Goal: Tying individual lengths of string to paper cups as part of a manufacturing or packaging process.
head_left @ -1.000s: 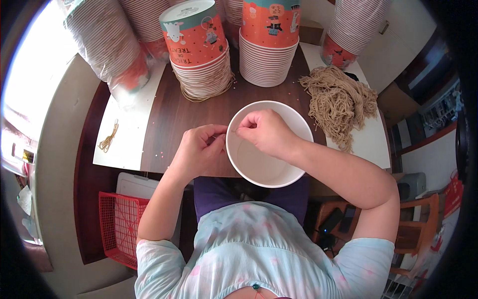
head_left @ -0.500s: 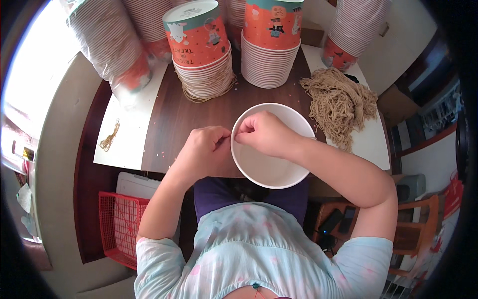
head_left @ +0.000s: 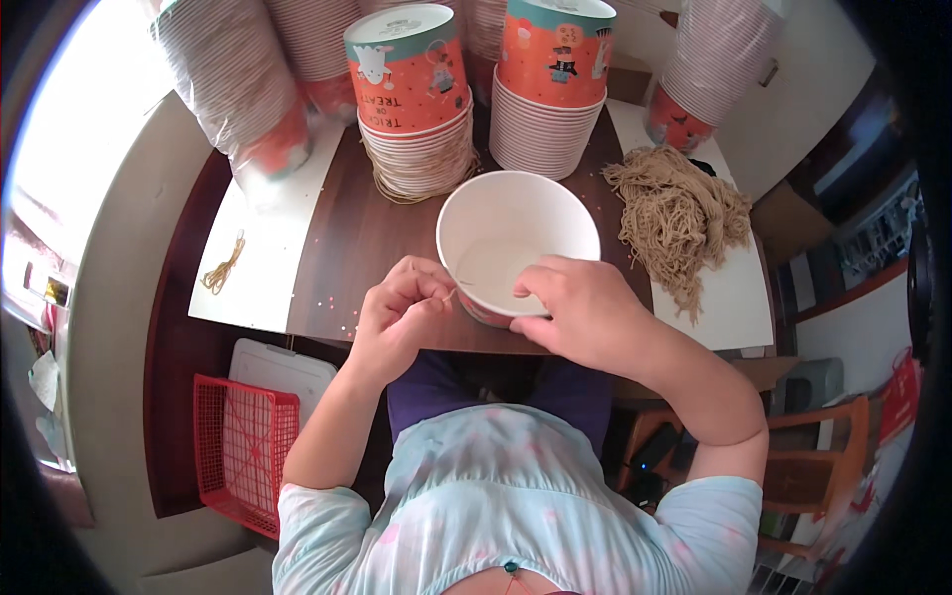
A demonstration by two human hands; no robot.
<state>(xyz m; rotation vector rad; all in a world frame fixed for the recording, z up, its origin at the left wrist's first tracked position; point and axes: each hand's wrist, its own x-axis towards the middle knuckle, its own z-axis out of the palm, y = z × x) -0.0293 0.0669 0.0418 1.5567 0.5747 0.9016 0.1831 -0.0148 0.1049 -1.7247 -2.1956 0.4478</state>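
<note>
A white-lined paper bucket (head_left: 521, 233) tilts toward me near the table's front edge, its orange outside showing below the rim. Beside its left rim, my left hand (head_left: 402, 312) is closed in a pinch on a thin tan cord (head_left: 454, 292). A short bit of that cord shows inside the rim. My right hand (head_left: 590, 307) grips the bucket's near right rim, fingers inside and thumb outside.
Behind stand two upside-down bucket stacks; the left stack (head_left: 412, 79) has cords looped round it, the right stack (head_left: 550, 89) none. A tan cord heap (head_left: 679, 213) lies right. A small cord bundle (head_left: 226, 266) lies left. A red basket (head_left: 248, 446) stands below.
My right hand has come out from inside the left wall to the near right rim. The bucket has shifted up and left and tilted. My left hand now shows a cord in its pinch.
</note>
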